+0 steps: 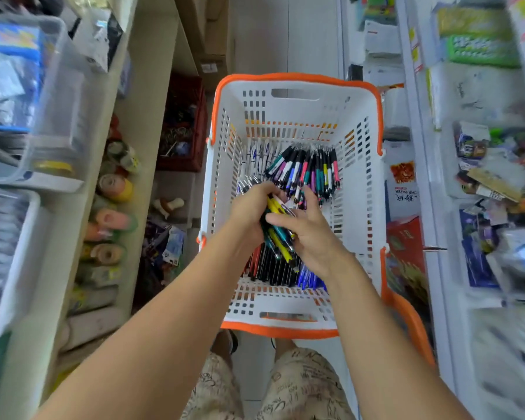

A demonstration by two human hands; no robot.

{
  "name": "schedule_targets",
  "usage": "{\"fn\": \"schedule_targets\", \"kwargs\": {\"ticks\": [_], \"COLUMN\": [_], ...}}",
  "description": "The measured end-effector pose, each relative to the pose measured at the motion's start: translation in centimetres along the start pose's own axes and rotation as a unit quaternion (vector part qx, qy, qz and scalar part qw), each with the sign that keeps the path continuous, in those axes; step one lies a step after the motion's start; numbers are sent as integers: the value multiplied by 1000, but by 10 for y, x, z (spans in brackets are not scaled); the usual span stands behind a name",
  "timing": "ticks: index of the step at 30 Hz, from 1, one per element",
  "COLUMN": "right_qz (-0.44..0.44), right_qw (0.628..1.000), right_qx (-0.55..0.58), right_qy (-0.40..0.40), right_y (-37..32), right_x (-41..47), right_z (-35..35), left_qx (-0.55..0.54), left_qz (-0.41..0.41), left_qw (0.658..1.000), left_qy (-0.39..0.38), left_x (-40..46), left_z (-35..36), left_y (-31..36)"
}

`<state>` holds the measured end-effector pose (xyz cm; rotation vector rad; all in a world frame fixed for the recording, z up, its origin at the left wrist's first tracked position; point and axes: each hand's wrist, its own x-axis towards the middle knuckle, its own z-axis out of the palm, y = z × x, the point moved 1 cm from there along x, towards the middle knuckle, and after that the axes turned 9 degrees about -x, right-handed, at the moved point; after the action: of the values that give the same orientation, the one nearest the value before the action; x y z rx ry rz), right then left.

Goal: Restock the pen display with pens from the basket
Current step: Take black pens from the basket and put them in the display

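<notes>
A white basket [358, 189] with an orange rim sits on the floor between shop shelves [422, 165], directly under both hands. Beyond the hands, loose pens [308, 169] with coloured grips fan across its bottom; below the hands lie black and blue ones. The left hand [250, 212] curls round a bundle of pens [278, 234] (yellow, teal, black). The right hand [311, 234] grips the same bundle from the other side, thumb across it.

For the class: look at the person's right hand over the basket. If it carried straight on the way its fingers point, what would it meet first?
The right hand points up and left, so it would probably meet the bunch of pens held in the left hand first. Depth is uncertain; they may already touch.
</notes>
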<state>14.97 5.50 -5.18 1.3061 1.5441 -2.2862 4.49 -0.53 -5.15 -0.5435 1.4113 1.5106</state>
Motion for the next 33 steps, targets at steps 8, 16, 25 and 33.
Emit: {"fn": "schedule_targets", "kwargs": {"ticks": [8, 16, 25, 33], "right_qz": [106, 101, -28, 5], "right_qw": [945, 949, 998, 978], "right_qx": [286, 248, -38, -106], "right_qy": [117, 165, 34, -181], "right_y": [36, 0, -18, -32], "right_x": [-15, -15, -32, -56], "right_z": [13, 48, 27, 134], "left_qx": [-103, -132, -59, -89], "left_qz": [51, 88, 4, 13], "left_qw": [987, 984, 996, 996], "left_qy": [110, 82, -65, -27], "left_x": [1, -15, -50, -138], "left_z": [-13, 4, -30, -143], "left_y": [-6, -31, 0, 14]}}
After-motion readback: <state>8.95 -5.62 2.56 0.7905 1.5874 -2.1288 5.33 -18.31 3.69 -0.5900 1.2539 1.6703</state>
